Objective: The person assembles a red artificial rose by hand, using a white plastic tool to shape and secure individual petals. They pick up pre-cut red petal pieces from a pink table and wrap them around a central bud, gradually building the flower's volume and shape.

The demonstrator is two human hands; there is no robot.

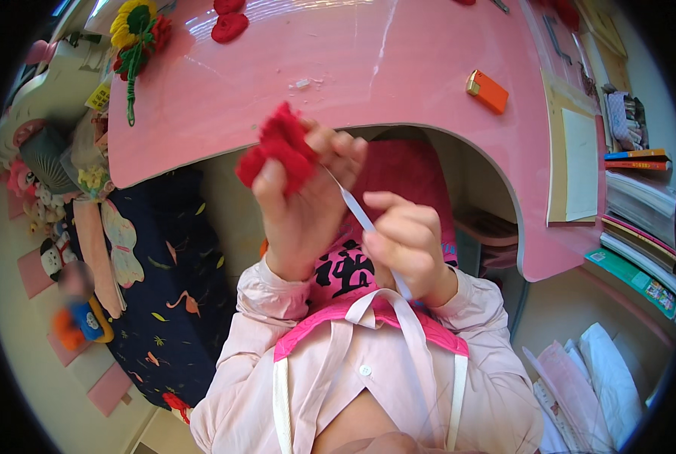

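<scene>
My left hand point(298, 208) is raised in front of the table's curved edge, its fingers closed on a red crocheted flower piece point(289, 144) with ruffled edges. Between the fingers and thumb of my right hand point(410, 240) is a crochet hook point(358, 209) with a pale handle and a thin metal shaft. That shaft points up and left to the fingers of the left hand, near the red piece. Whether its tip is in the stitches is hidden and blurred.
On the pink table point(398, 68) lie an orange lighter point(487, 92), two red crocheted rounds point(229, 27) and crocheted flowers point(132, 38) with a green stem. Small white scraps point(302, 83) lie mid-table. Books point(640, 197) are stacked at the right, beside a beige board point(572, 159).
</scene>
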